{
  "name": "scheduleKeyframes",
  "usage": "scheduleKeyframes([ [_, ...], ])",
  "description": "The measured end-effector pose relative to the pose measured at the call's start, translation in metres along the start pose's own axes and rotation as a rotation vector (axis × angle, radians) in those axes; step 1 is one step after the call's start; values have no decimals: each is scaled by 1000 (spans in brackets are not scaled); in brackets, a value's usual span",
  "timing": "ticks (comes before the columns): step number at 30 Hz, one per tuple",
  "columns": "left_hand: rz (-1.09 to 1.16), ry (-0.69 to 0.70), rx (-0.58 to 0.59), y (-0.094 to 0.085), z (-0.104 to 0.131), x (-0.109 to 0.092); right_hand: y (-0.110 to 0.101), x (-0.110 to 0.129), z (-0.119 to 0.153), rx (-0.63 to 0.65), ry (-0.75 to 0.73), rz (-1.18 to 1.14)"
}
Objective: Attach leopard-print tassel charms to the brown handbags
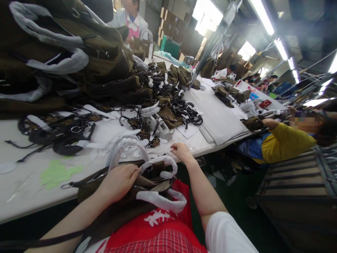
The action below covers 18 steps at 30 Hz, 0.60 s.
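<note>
An olive-brown bag (pixel 116 214) with white-wrapped handles lies across my lap against the table's front edge. My left hand (pixel 119 181) rests on the bag's top beside a handle, its fingers pressed together on the fabric. To the right of the bag, my right hand (pixel 179 151) hovers at the table edge with fingers curled; whatever it may pinch is too small to make out. Just beyond that hand are leopard-print pieces (pixel 154 141) with black cords and a clear plastic wrap (pixel 158 126). Black coiled straps (pixel 67 140) with rings lie at the left.
A tall pile of olive bags (pixel 100 66) fills the table's back left. Green paper scraps (pixel 56 173) lie on the white table (pixel 21 196). White sheets (pixel 218 116) are stacked at right. A person in yellow (pixel 286 142) sits beyond, near a slatted cart (pixel 297 179).
</note>
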<state>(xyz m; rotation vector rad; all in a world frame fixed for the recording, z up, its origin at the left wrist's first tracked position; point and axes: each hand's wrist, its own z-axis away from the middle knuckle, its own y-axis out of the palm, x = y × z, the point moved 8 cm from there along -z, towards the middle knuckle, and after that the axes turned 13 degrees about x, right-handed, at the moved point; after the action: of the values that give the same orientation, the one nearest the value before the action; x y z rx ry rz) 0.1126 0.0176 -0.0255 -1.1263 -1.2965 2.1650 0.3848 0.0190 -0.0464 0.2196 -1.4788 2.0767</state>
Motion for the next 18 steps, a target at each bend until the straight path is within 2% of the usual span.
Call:
scheduleKeyframes([
  [6,3,-10,-6,-2,0,-1,-6,-7,5,-8,-29,-279],
  [12,-23,25,-60,-1,3,-1,-25,-25,7,-228,17,-478],
  [16,-45,53,-75,3,1,-1,-17,-35,-2,-239,77,-518],
  [18,-44,57,-80,4,1,0,-21,-45,-5,-272,114,-531],
])
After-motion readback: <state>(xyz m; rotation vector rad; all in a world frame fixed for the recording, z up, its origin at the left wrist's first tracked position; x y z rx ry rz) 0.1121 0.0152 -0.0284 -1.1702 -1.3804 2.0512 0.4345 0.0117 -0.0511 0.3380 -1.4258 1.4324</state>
